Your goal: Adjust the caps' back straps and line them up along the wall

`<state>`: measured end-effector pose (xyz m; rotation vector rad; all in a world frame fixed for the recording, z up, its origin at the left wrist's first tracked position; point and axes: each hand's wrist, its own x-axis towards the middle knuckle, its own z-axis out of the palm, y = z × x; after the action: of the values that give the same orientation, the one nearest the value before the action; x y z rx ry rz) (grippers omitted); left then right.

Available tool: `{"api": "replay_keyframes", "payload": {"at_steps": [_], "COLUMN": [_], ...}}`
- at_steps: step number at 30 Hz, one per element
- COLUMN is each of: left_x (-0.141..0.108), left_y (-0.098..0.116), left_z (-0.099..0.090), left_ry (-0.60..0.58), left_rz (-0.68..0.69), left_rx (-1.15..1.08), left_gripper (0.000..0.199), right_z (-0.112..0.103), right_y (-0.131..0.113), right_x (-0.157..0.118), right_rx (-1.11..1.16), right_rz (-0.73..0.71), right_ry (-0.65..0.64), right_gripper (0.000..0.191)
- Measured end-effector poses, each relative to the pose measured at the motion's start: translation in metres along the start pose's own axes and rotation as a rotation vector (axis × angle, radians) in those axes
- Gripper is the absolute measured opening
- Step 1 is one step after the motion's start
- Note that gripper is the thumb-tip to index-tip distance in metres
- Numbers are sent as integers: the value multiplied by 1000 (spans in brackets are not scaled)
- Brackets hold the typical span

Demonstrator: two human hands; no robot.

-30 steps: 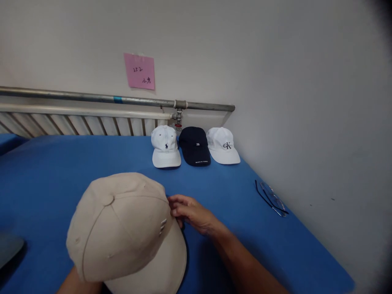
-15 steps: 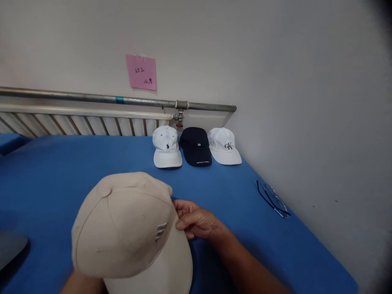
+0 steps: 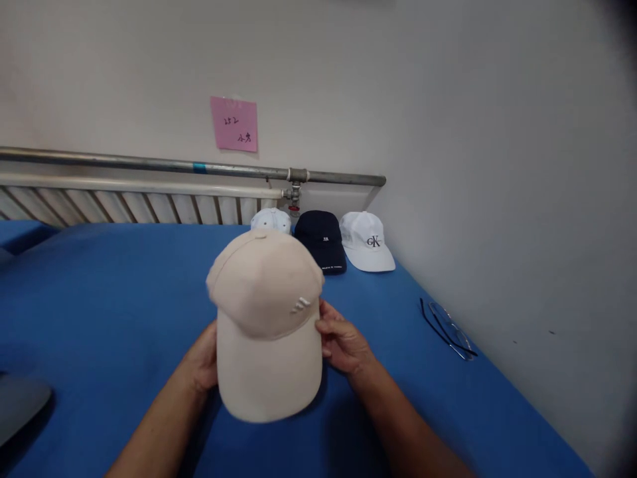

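A beige baseball cap (image 3: 269, 318) with a small striped emblem is held up over the blue surface, its brim toward me. My right hand (image 3: 343, 337) pinches the cap's right edge, thumb in front and fingers behind. At its left edge, my left hand (image 3: 205, 355) is closed on the cap, with the fingertips hidden behind it. Behind the beige cap stand three more caps in a row: a pale white cap (image 3: 271, 220), partly covered, a black cap (image 3: 318, 236), and a white cap with dark letters (image 3: 365, 239).
A pair of glasses (image 3: 448, 330) lies near the right edge of the blue surface (image 3: 114, 299). A grey object (image 3: 22, 406) shows at the lower left. Along the wall run a metal pipe (image 3: 124, 159) and a radiator (image 3: 149, 207), below a pink note (image 3: 235, 125).
The beige cap has moved away from me and to the right, and turned so its brim points toward me. My left hand has come into view at its left side.
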<state>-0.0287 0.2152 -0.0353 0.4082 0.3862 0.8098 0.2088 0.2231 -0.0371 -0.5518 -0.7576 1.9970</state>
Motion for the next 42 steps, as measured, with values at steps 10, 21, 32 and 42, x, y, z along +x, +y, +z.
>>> {"api": "replay_keyframes", "payload": {"at_steps": [10,21,32,42], "left_x": [-6,-11,-24,2], "left_y": [-1,10,78,115], "left_z": [19,10,-16,-66], "left_ry": [87,183,420,495], "left_rz": [181,358,740,710], "left_rx": [247,265,110,81], "left_gripper": [24,28,25,33], "right_z": [-4,11,8,2], "right_y": [-18,-10,0,1], "right_x": [1,5,9,14], "right_rx": [37,5,-51,-118], "right_rz": [-148,-137,-15,-4], "right_ry": [225,285,331,346], "right_gripper": [42,45,39,33]}}
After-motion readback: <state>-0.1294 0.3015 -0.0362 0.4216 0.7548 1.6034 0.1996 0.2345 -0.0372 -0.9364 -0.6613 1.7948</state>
